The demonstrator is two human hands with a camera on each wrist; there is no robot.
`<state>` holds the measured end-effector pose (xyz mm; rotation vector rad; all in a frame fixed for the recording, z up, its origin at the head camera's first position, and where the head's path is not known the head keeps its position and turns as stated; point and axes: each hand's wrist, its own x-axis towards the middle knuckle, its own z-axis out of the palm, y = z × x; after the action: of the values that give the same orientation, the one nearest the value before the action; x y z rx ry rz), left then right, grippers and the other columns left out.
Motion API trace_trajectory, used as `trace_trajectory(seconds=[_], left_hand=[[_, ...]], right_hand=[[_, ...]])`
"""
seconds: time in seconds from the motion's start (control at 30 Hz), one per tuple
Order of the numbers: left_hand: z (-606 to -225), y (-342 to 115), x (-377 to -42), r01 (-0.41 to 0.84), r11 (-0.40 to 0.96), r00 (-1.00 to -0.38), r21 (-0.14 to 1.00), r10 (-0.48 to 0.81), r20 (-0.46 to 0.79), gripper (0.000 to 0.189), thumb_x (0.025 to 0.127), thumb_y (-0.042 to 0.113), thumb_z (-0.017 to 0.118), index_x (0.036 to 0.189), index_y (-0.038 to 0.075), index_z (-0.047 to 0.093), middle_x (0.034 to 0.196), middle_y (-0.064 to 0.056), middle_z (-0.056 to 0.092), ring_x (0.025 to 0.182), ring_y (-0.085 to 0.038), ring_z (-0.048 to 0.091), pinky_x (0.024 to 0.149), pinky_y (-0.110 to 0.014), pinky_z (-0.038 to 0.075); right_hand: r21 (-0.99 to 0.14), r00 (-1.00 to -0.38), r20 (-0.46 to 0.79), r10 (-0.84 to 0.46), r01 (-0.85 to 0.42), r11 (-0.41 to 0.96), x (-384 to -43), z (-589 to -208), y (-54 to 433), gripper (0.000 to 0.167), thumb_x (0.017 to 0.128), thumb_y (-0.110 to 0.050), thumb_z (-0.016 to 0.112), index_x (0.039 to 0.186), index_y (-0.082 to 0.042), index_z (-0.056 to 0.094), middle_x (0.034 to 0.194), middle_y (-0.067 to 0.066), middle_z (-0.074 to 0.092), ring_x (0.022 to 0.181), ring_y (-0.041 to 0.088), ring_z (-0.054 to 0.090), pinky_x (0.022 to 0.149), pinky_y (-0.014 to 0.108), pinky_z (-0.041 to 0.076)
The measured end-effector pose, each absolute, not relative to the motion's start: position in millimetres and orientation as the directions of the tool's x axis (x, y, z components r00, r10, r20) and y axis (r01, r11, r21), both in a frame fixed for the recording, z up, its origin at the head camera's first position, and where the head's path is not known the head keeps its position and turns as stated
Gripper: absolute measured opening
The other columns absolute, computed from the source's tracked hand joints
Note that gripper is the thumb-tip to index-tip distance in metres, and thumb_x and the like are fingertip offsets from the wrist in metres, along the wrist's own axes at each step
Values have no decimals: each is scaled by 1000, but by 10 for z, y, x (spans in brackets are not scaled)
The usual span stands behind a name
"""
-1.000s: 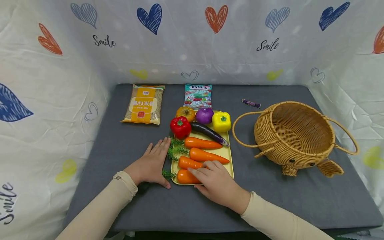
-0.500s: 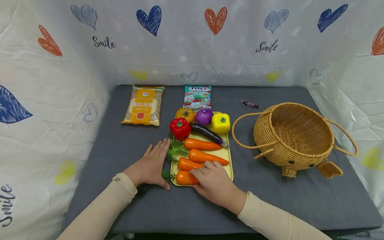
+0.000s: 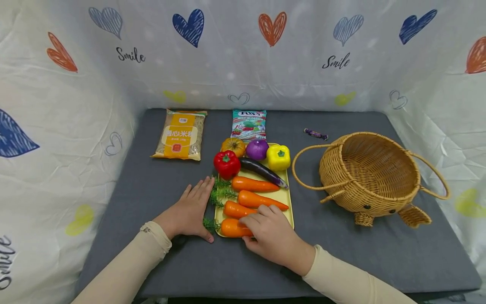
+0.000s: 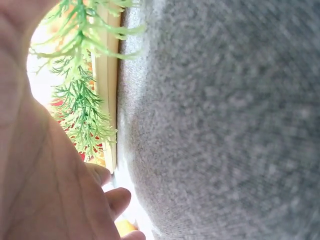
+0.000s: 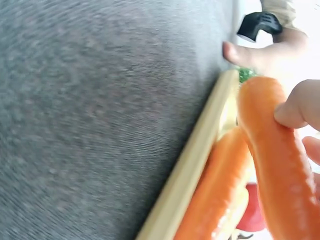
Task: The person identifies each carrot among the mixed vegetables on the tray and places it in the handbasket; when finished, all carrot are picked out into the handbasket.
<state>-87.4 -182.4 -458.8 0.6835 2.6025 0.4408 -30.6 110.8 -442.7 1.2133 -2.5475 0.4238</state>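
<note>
My right hand (image 3: 277, 238) holds the nearest orange carrot (image 3: 232, 228) at the front of the yellow tray (image 3: 289, 217). In the right wrist view the thumb (image 5: 295, 111) presses on this carrot (image 5: 272, 150), with fingertips on its far side. My left hand (image 3: 186, 213) lies with straight, spread fingers along the tray's left side, close to the green carrot tops (image 3: 221, 192). The left wrist view has the leafy tops (image 4: 82, 110) hanging over the tray's rim (image 4: 107, 85) beside the palm. Several carrots lie in a row; the nearer two are partly hidden by my right hand.
Behind the carrots are an eggplant (image 3: 262, 171), a red pepper (image 3: 227, 164), a yellow pepper (image 3: 278, 158), a purple onion (image 3: 257, 149) and a pumpkin (image 3: 233, 147). A grain bag (image 3: 180, 135), candy bag (image 3: 249, 125), wrapped candy (image 3: 316, 134) and wicker basket (image 3: 341, 185) surround the tray.
Everything sits slightly lower in the head view. Both hands keep their places at the tray, the right one staying on the nearest carrot.
</note>
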Motion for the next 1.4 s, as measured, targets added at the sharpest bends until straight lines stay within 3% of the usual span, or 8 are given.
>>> trace_trajectory(seconds=[0.37,0.67,1.13,1.4], left_hand=[[-4604,-1817,-912,406,826,-796,392,530,-293,168,57,69,99,171,8,-8,177,-18,-3,162,-41,4,126,-65,6],[-4611,-1835,-930,391,820,-798,418,528,-291,168,59,69,98,171,12,-12,178,-16,-5,163,-39,2,127,-64,4],[-4691,-1819,-898,389,834,-810,391,512,-285,168,58,75,95,171,8,-9,177,-20,-2,162,-43,5,125,-67,6],[-4664,-1790,-900,364,837,-817,408,497,-292,167,58,72,97,171,8,-7,177,-22,0,162,-44,5,125,-68,5]], right_hand=[[-201,-628,346,-697,-775,599,-262,-4241,1198,28,85,-34,87,109,-23,76,102,-10,75,84,16,54,73,34,43],[-189,-610,466,-641,-776,601,-322,-3970,1336,31,79,-29,90,105,-20,76,99,-8,75,82,18,53,72,36,46],[-179,-619,553,-557,-742,647,-436,-3514,1600,31,81,-27,86,108,-14,79,100,-2,77,82,24,58,74,44,49],[-144,-576,667,-472,-722,677,-564,-3337,1863,29,94,-36,68,104,-11,79,93,1,77,76,26,56,64,45,41]])
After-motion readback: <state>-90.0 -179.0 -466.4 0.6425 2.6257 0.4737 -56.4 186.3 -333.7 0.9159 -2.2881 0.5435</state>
